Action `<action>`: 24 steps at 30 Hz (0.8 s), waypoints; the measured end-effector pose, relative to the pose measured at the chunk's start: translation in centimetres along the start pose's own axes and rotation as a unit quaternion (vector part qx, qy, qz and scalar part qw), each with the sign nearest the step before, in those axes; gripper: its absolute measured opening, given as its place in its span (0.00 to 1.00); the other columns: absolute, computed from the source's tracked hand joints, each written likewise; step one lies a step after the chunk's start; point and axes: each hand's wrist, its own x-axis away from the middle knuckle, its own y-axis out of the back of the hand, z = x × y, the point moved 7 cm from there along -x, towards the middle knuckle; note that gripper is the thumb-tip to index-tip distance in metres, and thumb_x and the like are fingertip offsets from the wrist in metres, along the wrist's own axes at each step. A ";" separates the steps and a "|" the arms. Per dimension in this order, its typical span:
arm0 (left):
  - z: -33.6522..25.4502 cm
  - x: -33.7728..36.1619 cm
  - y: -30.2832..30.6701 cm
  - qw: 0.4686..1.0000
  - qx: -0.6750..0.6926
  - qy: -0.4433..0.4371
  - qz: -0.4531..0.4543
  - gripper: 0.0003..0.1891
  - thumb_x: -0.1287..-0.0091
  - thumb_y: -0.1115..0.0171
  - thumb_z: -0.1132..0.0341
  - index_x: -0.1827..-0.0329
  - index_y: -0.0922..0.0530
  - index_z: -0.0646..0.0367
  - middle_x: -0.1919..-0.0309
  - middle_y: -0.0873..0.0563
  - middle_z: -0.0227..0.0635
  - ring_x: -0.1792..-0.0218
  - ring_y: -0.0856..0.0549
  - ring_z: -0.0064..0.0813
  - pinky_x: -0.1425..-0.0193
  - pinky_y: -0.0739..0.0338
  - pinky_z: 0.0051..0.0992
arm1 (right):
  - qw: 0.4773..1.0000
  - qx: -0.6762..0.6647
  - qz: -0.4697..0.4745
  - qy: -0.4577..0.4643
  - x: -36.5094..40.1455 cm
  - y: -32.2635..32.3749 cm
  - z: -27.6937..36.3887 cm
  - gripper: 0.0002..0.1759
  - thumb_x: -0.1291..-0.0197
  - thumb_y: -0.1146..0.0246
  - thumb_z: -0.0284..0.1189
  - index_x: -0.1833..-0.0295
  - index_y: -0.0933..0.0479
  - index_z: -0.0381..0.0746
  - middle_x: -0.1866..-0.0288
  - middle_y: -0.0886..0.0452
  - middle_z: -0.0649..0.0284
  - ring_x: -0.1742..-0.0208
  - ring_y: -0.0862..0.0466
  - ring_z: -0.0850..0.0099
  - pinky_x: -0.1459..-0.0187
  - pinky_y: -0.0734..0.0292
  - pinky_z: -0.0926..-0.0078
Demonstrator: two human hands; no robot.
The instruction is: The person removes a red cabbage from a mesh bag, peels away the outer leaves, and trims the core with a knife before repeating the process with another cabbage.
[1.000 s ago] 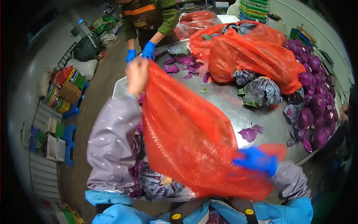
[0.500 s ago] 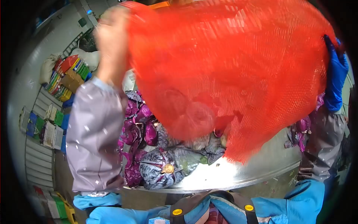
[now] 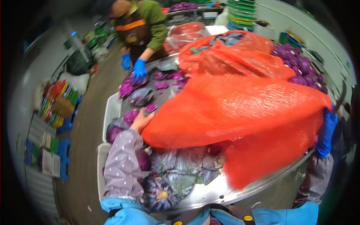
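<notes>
A large red mesh bag stretches between my two hands over the metal table. My bare left hand is closed on the bag's left edge. At the far right, my blue-gloved right hand grips the bag's other end, its fingers partly hidden. A dark, curved, blade-like shape juts up beside that glove. Below the bag, near my body, lie a red cabbage with dull outer leaves and loose cabbage leaves. The bag hides the middle of the table.
Across the table a person in blue gloves handles purple cabbage. White crates line the left edge. Trimmed purple cabbages are heaped at the back right, beside another red mesh bag. Stacked green crates stand behind.
The mesh bag has come down from high in front of me and spread flatter over the table. My left hand dropped with it; my right hand also moved lower. The person opposite is now visible.
</notes>
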 end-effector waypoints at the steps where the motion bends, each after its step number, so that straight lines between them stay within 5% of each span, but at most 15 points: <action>1: 0.1 0.1 -0.6 0.988 -0.153 -0.028 -0.010 0.34 0.42 0.35 0.47 0.40 0.27 0.64 0.52 0.18 0.54 0.48 0.18 0.44 0.44 0.26 0.33 | 1.000 -0.010 0.010 -0.016 0.8 -1.2 0.6 0.16 0.36 0.40 0.27 0.44 0.26 0.34 0.53 0.20 0.66 0.54 0.21 0.77 0.48 0.28 0.77; 3: -1.2 1.6 -1.2 0.983 -0.183 -0.007 0.011 0.21 0.41 0.36 0.53 0.56 0.17 0.63 0.62 0.14 0.51 0.55 0.15 0.43 0.50 0.24 0.32 | 0.998 -0.022 0.003 -0.062 1.1 -0.9 -1.9 0.17 0.38 0.39 0.26 0.44 0.26 0.34 0.55 0.21 0.68 0.55 0.22 0.79 0.50 0.28 0.79; 7: 0.4 1.8 0.0 0.991 -0.120 0.016 -0.048 0.16 0.39 0.37 0.58 0.63 0.16 0.65 0.70 0.13 0.45 0.64 0.14 0.35 0.57 0.24 0.31 | 0.998 -0.041 0.017 -0.050 1.1 -3.0 -2.7 0.18 0.38 0.38 0.29 0.44 0.26 0.35 0.55 0.21 0.70 0.57 0.22 0.79 0.53 0.28 0.80; 9: 1.4 1.4 1.2 0.997 0.051 0.014 -0.060 0.14 0.37 0.39 0.62 0.63 0.16 0.67 0.71 0.14 0.38 0.68 0.17 0.25 0.62 0.25 0.29 | 0.997 -0.060 0.017 -0.052 0.7 -3.4 -2.5 0.18 0.38 0.38 0.31 0.44 0.26 0.35 0.54 0.20 0.69 0.57 0.21 0.79 0.53 0.27 0.80; 13: -10.2 5.3 5.9 0.982 0.084 -0.136 -0.096 0.11 0.35 0.41 0.65 0.69 0.19 0.64 0.76 0.19 0.26 0.72 0.25 0.16 0.69 0.29 0.25 | 0.988 -0.123 0.007 -0.089 -1.5 -2.3 -3.1 0.19 0.36 0.40 0.36 0.44 0.26 0.36 0.52 0.20 0.67 0.55 0.20 0.77 0.52 0.25 0.78; 15: -16.8 8.1 8.5 0.975 0.038 -0.187 -0.111 0.12 0.35 0.41 0.63 0.72 0.23 0.64 0.77 0.25 0.22 0.72 0.29 0.15 0.70 0.33 0.23 | 0.994 -0.103 0.006 -0.017 -1.9 -3.4 0.2 0.19 0.35 0.41 0.36 0.43 0.27 0.36 0.50 0.20 0.64 0.53 0.19 0.74 0.51 0.24 0.76; 18: -23.2 11.4 13.3 0.942 0.075 -0.265 -0.190 0.13 0.35 0.41 0.61 0.71 0.22 0.64 0.77 0.26 0.19 0.73 0.31 0.12 0.69 0.35 0.20 | 0.973 -0.210 0.075 -0.052 -1.9 -5.7 2.0 0.20 0.34 0.41 0.36 0.42 0.27 0.37 0.47 0.21 0.64 0.50 0.19 0.73 0.49 0.25 0.75; 21: -27.0 16.1 17.4 0.847 0.257 -0.373 -0.278 0.10 0.32 0.41 0.63 0.63 0.18 0.61 0.71 0.20 0.21 0.68 0.25 0.12 0.63 0.29 0.17 | 0.977 -0.198 0.069 -0.025 -1.8 -6.8 3.0 0.20 0.34 0.41 0.37 0.41 0.28 0.37 0.47 0.21 0.64 0.49 0.20 0.73 0.49 0.25 0.75; 23: -26.7 17.7 18.3 0.812 0.362 -0.392 -0.237 0.10 0.32 0.40 0.63 0.59 0.18 0.61 0.68 0.18 0.25 0.65 0.23 0.14 0.60 0.28 0.18 | 0.977 -0.201 0.060 -0.022 -2.3 -6.8 2.5 0.20 0.34 0.42 0.37 0.41 0.28 0.38 0.46 0.21 0.65 0.48 0.20 0.73 0.48 0.25 0.75; 24: -26.4 17.4 18.2 0.814 0.283 -0.397 -0.314 0.10 0.31 0.41 0.63 0.59 0.18 0.61 0.68 0.18 0.25 0.66 0.23 0.14 0.60 0.27 0.19 | 0.977 -0.201 0.054 -0.040 -2.2 -7.3 2.6 0.22 0.33 0.44 0.38 0.39 0.30 0.37 0.44 0.23 0.65 0.45 0.23 0.73 0.44 0.29 0.75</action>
